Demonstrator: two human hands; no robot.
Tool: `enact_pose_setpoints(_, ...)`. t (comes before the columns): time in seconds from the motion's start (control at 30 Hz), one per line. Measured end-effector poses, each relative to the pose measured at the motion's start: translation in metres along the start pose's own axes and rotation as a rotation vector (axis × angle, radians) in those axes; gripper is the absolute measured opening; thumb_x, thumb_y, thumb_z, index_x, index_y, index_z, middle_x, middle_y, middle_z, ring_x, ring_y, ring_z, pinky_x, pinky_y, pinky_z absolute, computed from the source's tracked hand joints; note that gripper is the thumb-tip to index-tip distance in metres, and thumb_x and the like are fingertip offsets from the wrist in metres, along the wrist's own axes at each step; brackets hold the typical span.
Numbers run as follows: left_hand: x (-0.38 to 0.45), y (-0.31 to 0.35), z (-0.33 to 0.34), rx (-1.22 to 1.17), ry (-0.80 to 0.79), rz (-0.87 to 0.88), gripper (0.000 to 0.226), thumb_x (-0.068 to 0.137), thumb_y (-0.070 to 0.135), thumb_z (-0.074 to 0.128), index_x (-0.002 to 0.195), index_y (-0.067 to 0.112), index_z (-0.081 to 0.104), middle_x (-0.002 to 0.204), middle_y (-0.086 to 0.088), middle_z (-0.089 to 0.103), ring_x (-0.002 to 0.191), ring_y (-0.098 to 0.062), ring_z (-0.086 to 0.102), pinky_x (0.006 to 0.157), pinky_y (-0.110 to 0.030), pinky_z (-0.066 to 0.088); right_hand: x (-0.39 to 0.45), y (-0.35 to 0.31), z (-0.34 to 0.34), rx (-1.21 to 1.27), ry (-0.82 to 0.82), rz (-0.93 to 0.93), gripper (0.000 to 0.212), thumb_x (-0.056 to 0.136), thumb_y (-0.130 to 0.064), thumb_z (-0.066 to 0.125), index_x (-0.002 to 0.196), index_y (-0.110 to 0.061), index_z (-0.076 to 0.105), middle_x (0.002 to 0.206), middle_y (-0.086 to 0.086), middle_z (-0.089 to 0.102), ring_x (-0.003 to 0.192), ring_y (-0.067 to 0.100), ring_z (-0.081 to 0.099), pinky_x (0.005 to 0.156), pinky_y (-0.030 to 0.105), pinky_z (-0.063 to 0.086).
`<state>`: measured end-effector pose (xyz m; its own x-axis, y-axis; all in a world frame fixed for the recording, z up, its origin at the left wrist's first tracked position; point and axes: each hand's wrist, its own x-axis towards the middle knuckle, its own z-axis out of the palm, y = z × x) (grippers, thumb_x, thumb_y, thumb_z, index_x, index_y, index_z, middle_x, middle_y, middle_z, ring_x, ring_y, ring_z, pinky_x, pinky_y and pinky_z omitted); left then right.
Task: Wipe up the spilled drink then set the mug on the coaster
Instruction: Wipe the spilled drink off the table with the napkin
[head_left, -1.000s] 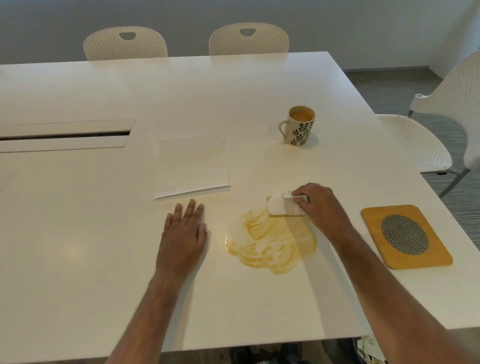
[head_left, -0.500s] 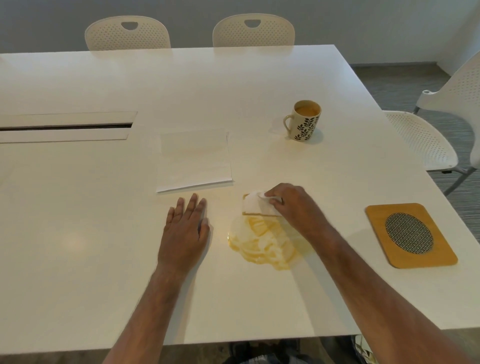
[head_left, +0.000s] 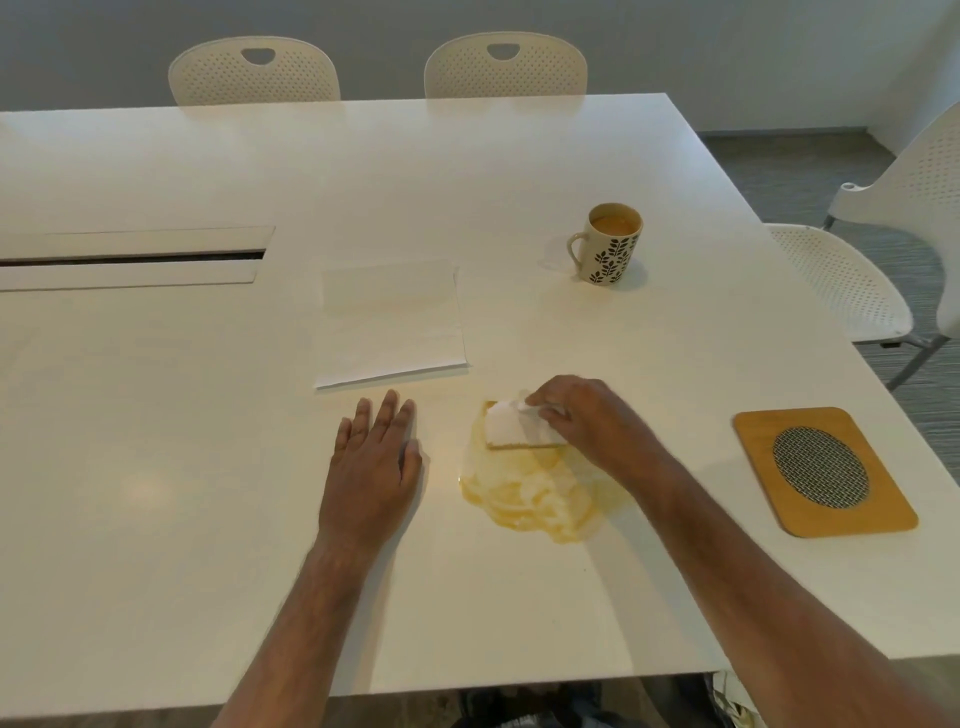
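Note:
A yellow-orange spill (head_left: 535, 493) is smeared across the white table (head_left: 156, 519) near its front edge. My right hand (head_left: 587, 421) grips a folded white napkin (head_left: 506, 428) and presses it onto the spill's far left edge; the napkin's rim is stained orange. Flat on the table just left of the spill lies my left hand (head_left: 376, 457), fingers straight, holding nothing. A cream mug (head_left: 613, 244) with a black leaf pattern stands upright further back, orange drink inside. The wooden coaster (head_left: 823, 470) with a mesh oval lies at the right edge.
A stack of white napkins (head_left: 389, 322) lies behind my left hand. A cable slot (head_left: 130, 257) is set into the table at the left. Two chairs (head_left: 254, 70) stand at the far side and another chair (head_left: 883, 244) at the right.
My right hand has slid the napkin leftward across the far part of the spill, and the smear has thinned on its right side. My left hand has stayed flat in place.

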<state>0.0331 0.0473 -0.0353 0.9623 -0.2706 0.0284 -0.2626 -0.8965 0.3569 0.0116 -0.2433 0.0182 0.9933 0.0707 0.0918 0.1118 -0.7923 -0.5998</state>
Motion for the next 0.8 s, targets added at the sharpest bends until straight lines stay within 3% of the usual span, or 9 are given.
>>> enact_pose_setpoints(0.13, 0.001, 0.0, -0.002, 0.009, 0.01, 0.001, 0.063, 0.101, 0.038, 0.029, 0.162, 0.024, 0.04, 0.173, 0.003, 0.027, 0.162, -0.026, 0.018, 0.132, -0.047, 0.013, -0.011, -0.018, 0.024, 0.01, -0.12, -0.153, 0.024, 0.093, -0.002, 0.069, 0.114, -0.01, 0.079, 0.116, 0.001, 0.076, 0.111, 0.016, 0.069, 0.102, 0.027, 0.05)
enact_pose_setpoints(0.27, 0.0, 0.002, -0.002, 0.013, 0.002, 0.004, 0.063, 0.102, 0.038, 0.029, 0.162, 0.023, 0.04, 0.173, 0.002, 0.027, 0.162, -0.027, 0.018, 0.132, -0.047, 0.013, -0.021, -0.01, 0.005, 0.042, -0.329, -0.115, 0.031, 0.089, -0.002, 0.069, 0.11, -0.022, 0.082, 0.11, -0.011, 0.077, 0.096, -0.005, 0.064, 0.083, 0.005, 0.042)
enact_pose_setpoints(0.33, 0.0, 0.002, -0.002, 0.011, 0.0, 0.001, 0.063, 0.102, 0.038, 0.029, 0.162, 0.023, 0.039, 0.173, 0.003, 0.026, 0.162, -0.027, 0.017, 0.132, -0.047, 0.013, -0.022, 0.001, -0.011, 0.041, -0.313, -0.065, 0.031, 0.088, -0.001, 0.069, 0.108, -0.021, 0.082, 0.107, -0.011, 0.077, 0.094, -0.006, 0.063, 0.081, 0.006, 0.041)
enact_pose_setpoints(0.43, 0.0, 0.003, -0.003, 0.015, -0.001, -0.002, 0.063, 0.102, 0.037, 0.029, 0.162, 0.023, 0.039, 0.173, 0.002, 0.026, 0.162, -0.027, 0.018, 0.132, -0.047, 0.013, -0.023, 0.009, -0.018, 0.039, -0.093, -0.007, 0.022, 0.092, -0.001, 0.07, 0.106, -0.014, 0.081, 0.102, -0.005, 0.074, 0.089, -0.001, 0.066, 0.081, 0.017, 0.045)
enact_pose_setpoints(0.5, 0.0, 0.003, -0.003, 0.019, -0.001, -0.002, 0.063, 0.101, 0.037, 0.029, 0.162, 0.023, 0.039, 0.173, 0.002, 0.026, 0.162, -0.027, 0.018, 0.131, -0.047, 0.013, -0.024, -0.002, -0.007, 0.018, -0.029, -0.033, 0.019, 0.093, 0.001, 0.07, 0.106, -0.007, 0.081, 0.103, 0.004, 0.074, 0.095, 0.018, 0.071, 0.086, 0.027, 0.051)
enact_pose_setpoints(0.57, 0.0, 0.003, -0.003, 0.023, -0.002, -0.002, 0.063, 0.101, 0.038, 0.028, 0.162, 0.024, 0.039, 0.173, 0.003, 0.026, 0.162, -0.027, 0.017, 0.132, -0.047, 0.013, -0.029, -0.016, 0.009, -0.019, -0.106, -0.13, 0.021, 0.094, 0.001, 0.067, 0.11, -0.005, 0.079, 0.107, 0.007, 0.072, 0.1, 0.023, 0.07, 0.09, 0.029, 0.051)
enact_pose_setpoints(0.63, -0.001, 0.003, -0.003, 0.024, -0.007, 0.001, 0.064, 0.101, 0.038, 0.027, 0.163, 0.024, 0.037, 0.174, 0.003, 0.024, 0.163, -0.026, 0.015, 0.132, -0.046, 0.012, -0.039, -0.023, 0.018, -0.026, -0.227, -0.216, 0.023, 0.098, -0.005, 0.065, 0.116, -0.01, 0.078, 0.11, 0.002, 0.071, 0.1, 0.016, 0.067, 0.087, 0.019, 0.047)
enact_pose_setpoints(0.7, -0.001, 0.003, -0.004, 0.021, -0.008, 0.001, 0.064, 0.101, 0.038, 0.027, 0.163, 0.024, 0.037, 0.174, 0.003, 0.024, 0.163, -0.026, 0.014, 0.132, -0.046, 0.011, -0.046, -0.02, 0.015, -0.008, -0.322, -0.216, 0.023, 0.099, -0.008, 0.066, 0.117, -0.015, 0.079, 0.109, -0.005, 0.071, 0.096, 0.005, 0.064, 0.082, 0.009, 0.042)
enact_pose_setpoints(0.8, -0.001, 0.004, -0.004, 0.013, -0.001, -0.001, 0.063, 0.102, 0.037, 0.028, 0.163, 0.023, 0.037, 0.173, 0.003, 0.025, 0.163, -0.026, 0.015, 0.132, -0.047, 0.011, -0.048, -0.007, -0.006, 0.031, -0.365, -0.153, 0.023, 0.096, -0.004, 0.069, 0.114, -0.014, 0.08, 0.109, -0.003, 0.073, 0.093, 0.001, 0.061, 0.082, 0.007, 0.041)
